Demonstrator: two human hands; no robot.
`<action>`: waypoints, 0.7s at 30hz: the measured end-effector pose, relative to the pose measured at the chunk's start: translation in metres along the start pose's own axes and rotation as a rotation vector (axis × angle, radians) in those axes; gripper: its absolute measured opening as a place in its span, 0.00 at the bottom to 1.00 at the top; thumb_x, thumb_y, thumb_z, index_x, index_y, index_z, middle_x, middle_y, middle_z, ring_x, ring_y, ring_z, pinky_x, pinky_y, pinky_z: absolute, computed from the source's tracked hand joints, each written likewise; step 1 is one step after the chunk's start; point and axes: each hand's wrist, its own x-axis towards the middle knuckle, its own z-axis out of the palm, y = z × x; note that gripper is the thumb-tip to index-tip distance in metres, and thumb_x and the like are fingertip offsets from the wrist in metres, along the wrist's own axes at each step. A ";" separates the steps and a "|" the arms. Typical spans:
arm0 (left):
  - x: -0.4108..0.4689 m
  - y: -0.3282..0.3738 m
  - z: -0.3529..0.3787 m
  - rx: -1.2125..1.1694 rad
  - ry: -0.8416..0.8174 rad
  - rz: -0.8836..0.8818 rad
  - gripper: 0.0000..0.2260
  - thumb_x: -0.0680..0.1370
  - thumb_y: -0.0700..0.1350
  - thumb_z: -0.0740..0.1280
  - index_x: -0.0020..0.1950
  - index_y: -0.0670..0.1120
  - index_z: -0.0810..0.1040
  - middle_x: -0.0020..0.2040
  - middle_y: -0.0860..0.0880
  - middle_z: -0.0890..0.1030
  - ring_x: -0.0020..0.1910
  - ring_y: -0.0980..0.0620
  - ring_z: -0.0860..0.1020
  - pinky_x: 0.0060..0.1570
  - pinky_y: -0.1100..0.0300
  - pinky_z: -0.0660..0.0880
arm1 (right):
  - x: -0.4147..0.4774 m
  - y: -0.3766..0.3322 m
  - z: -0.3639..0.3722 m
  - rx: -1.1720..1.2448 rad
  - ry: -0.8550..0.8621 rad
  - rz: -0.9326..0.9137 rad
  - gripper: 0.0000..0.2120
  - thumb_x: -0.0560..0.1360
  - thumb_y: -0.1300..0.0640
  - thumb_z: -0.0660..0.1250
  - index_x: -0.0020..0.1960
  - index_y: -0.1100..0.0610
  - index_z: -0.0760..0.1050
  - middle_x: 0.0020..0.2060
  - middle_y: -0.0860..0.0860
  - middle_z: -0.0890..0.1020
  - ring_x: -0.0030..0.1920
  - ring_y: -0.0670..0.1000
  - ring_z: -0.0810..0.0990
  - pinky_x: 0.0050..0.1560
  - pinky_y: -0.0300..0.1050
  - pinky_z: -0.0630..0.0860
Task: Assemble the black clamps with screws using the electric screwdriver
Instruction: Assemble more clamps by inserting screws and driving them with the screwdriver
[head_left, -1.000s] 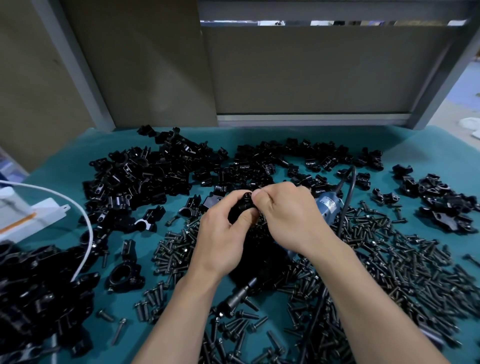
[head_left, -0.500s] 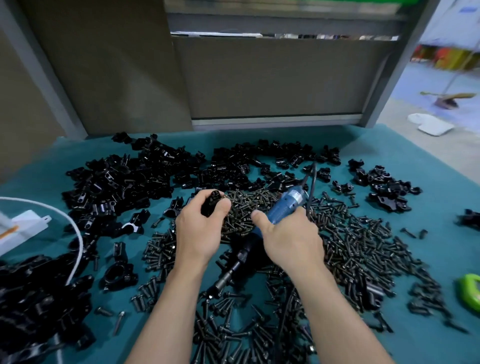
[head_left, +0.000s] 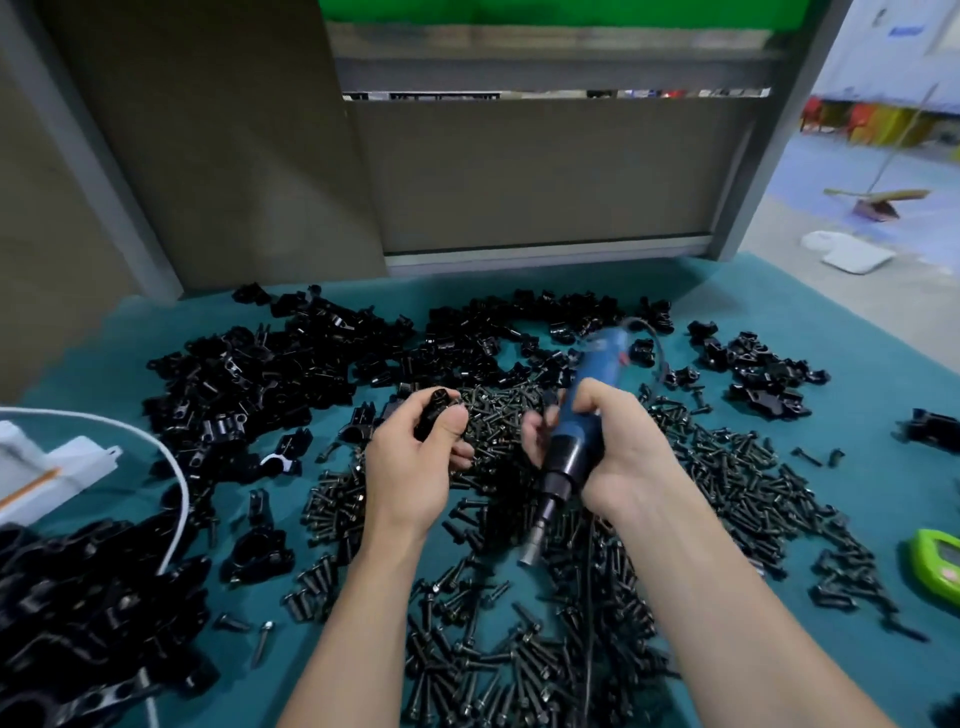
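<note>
From the head camera, the left hand (head_left: 415, 467) is raised a little above the teal table (head_left: 862, 415), its thumb and curled fingers pinching one black clamp (head_left: 434, 410) at chest-centre of the view. The right hand (head_left: 618, 452) is wrapped round the blue body of the electric screwdriver (head_left: 571, 441), which tilts so that its bit (head_left: 530, 558) points down and toward the person, well apart from the held clamp. Under both hands lies a wide scatter of loose screws (head_left: 727, 467); a heap of unassembled clamps (head_left: 270, 374) fills the far left of the table, and another dark pile (head_left: 78, 597) sits at the near left edge. The step in hand looks like readying a clamp for driving; whether a screw already sits in its hole I cannot tell, as the part is small and dark. The next move probably calls for turning the driver so the bit meets the screw head squarely, with the left hand gripping the clamp firmly against the twist.
</note>
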 end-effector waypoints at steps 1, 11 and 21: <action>-0.001 -0.001 0.002 0.004 -0.018 0.010 0.06 0.83 0.50 0.70 0.59 0.55 0.83 0.43 0.56 0.86 0.37 0.50 0.86 0.43 0.46 0.85 | 0.002 -0.005 -0.001 0.114 -0.073 -0.013 0.21 0.61 0.69 0.65 0.53 0.60 0.70 0.36 0.58 0.78 0.37 0.60 0.84 0.43 0.58 0.85; -0.005 -0.003 0.004 0.242 -0.124 0.023 0.09 0.83 0.52 0.69 0.54 0.69 0.80 0.43 0.59 0.86 0.36 0.54 0.86 0.42 0.49 0.84 | 0.053 -0.032 0.025 0.392 -0.027 -0.240 0.11 0.73 0.71 0.64 0.48 0.58 0.68 0.29 0.52 0.75 0.26 0.49 0.72 0.30 0.42 0.75; -0.007 -0.006 0.004 0.250 -0.091 -0.016 0.12 0.81 0.51 0.71 0.65 0.58 0.81 0.46 0.61 0.86 0.38 0.53 0.87 0.39 0.56 0.84 | 0.075 -0.025 0.029 0.438 0.017 -0.419 0.18 0.70 0.73 0.63 0.55 0.57 0.68 0.33 0.54 0.74 0.25 0.51 0.72 0.32 0.45 0.75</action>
